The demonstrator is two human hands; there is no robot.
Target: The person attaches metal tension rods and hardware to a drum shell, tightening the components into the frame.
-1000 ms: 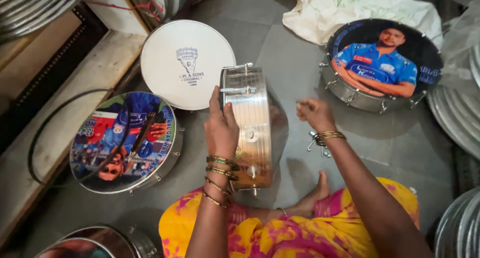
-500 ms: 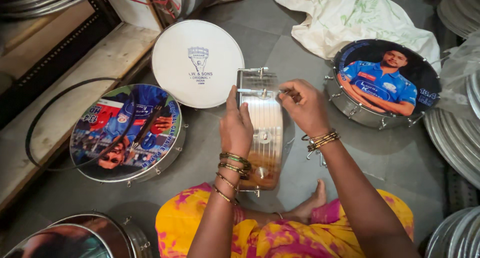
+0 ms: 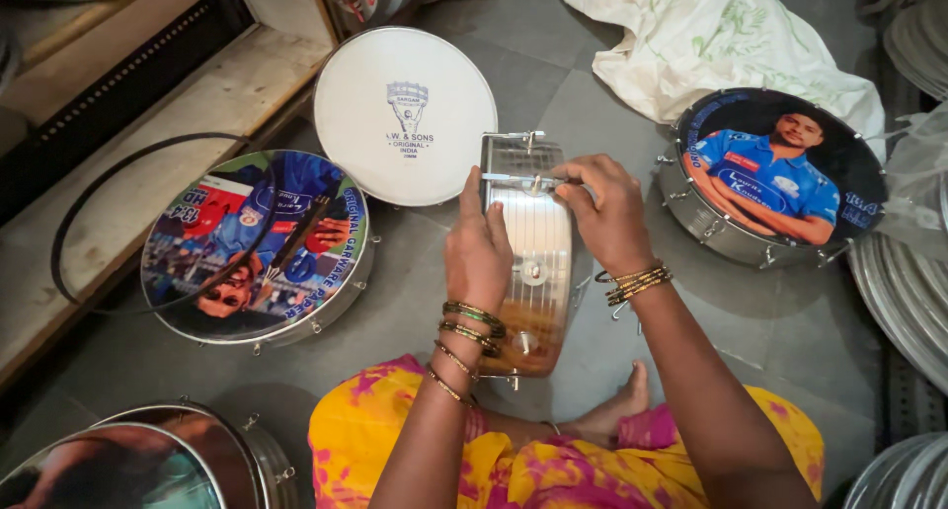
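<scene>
Drum shell [image 3: 533, 262], shiny metal, on edge at centre, just beyond lap. Left hand [image 3: 477, 252] clamped on shell's left rim, steadying. Right hand [image 3: 604, 213] pinched shut on thin metal tool [image 3: 513, 178] at far-rim tension hook. Best kept: shell braced upright, tool square on fitting, small turns. Grey tiled floor [image 3: 750, 321]. White-skinned drum [image 3: 406, 114] far; printed drums left [image 3: 252, 242] and right [image 3: 780, 168]; white cloth [image 3: 711, 30] far right; wooden ledge [image 3: 148, 134] left.

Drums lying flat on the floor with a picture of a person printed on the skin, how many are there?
2: one round printed drum left of the left hand, one right of the right hand. Bottom-left drum's skin is unclear.
</scene>
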